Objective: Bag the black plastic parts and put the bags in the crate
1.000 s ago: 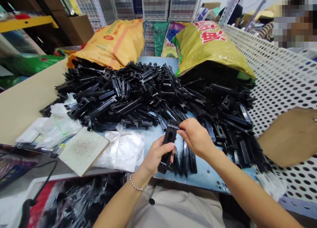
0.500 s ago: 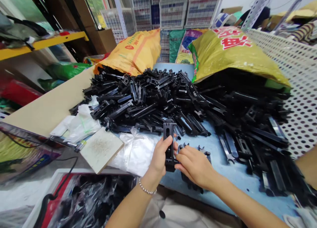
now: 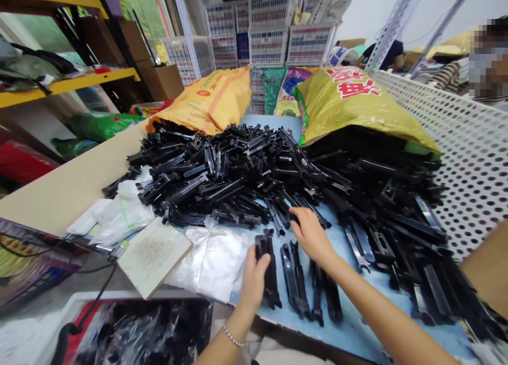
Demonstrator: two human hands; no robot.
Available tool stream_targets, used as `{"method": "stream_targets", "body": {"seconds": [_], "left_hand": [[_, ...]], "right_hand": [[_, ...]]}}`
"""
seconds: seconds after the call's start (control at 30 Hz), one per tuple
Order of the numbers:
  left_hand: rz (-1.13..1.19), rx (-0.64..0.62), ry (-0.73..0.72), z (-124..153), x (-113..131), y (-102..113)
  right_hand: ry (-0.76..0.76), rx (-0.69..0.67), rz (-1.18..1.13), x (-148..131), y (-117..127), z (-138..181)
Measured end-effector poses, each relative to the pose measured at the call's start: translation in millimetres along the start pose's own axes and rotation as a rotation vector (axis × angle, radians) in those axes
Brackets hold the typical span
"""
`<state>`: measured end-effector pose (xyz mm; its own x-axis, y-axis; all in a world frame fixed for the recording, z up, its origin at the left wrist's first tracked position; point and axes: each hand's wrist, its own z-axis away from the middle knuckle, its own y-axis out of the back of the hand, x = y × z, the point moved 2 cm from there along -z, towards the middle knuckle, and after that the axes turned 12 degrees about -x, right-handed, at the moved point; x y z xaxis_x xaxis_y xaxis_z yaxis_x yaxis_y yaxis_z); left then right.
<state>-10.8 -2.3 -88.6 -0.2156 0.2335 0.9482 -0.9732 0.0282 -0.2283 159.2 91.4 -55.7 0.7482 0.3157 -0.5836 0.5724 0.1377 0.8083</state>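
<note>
The left hand (image 3: 252,280) is closed on a slim black part (image 3: 272,280), its thumb lying across the top end while most of its fingers hide from me. A beaded bracelet (image 3: 233,337) circles that wrist. Low on my left I see a white-rimmed bin (image 3: 73,304) of dark things in clear plastic. Beside the left hand sits a white plastic packet (image 3: 210,256), with a square pale board (image 3: 154,254) next to it. Just right of the held part, several loose black parts (image 3: 290,277) lie side by side on the blue surface (image 3: 355,307). A little farther off, the right hand (image 3: 311,235) reaches over them, fingers bent, tips at the near edge of a broad black pile (image 3: 238,180); I cannot tell whether it grips anything. At the pile's far side slump an orange sack (image 3: 210,100) and a yellow-green sack (image 3: 369,119), and a perforated white panel (image 3: 472,158) runs along the right. Beyond, I see stacked crates (image 3: 268,47) and a person (image 3: 387,55) in dark clothing.
</note>
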Motion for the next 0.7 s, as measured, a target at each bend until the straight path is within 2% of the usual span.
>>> {"method": "stream_targets", "body": {"seconds": [0.07,0.13,0.23,0.33,0.4,0.47,0.57,0.6,0.63,0.67,0.7], "left_hand": [[-0.200,-0.025,-0.050,-1,-18,-7],[-0.388,-0.035,-0.102,-2,-30,-13],[-0.576,-0.072,-0.151,-3,-36,-13],[-0.597,-0.080,-0.189,-4,-23,-7],[-0.515,-0.058,-0.228,-7,-9,-5],[-0.312,-0.072,-0.261,-13,8,-8],[0.144,-0.214,-0.220,-22,33,-17],[0.274,-0.266,-0.181,-23,41,-21],[0.360,-0.302,-0.141,-23,48,-23],[0.398,-0.312,-0.109,-22,55,-25],[0.404,-0.302,-0.088,-20,61,-25]], "right_hand": [[-0.069,0.029,0.207,17,2,-20],[-0.115,-0.014,0.268,30,2,-32],[-0.145,-0.009,0.055,44,8,-38],[-0.174,0.061,-0.220,48,19,-32],[-0.187,0.076,-0.297,42,23,-22],[-0.203,0.019,-0.504,26,19,-7],[-0.170,-0.257,-0.983,-8,5,22],[-0.135,-0.357,-1.061,-19,3,32],[-0.100,-0.416,-1.050,-28,3,39],[-0.073,-0.414,-0.973,-34,6,45],[-0.048,-0.356,-0.850,-37,12,48]]}}
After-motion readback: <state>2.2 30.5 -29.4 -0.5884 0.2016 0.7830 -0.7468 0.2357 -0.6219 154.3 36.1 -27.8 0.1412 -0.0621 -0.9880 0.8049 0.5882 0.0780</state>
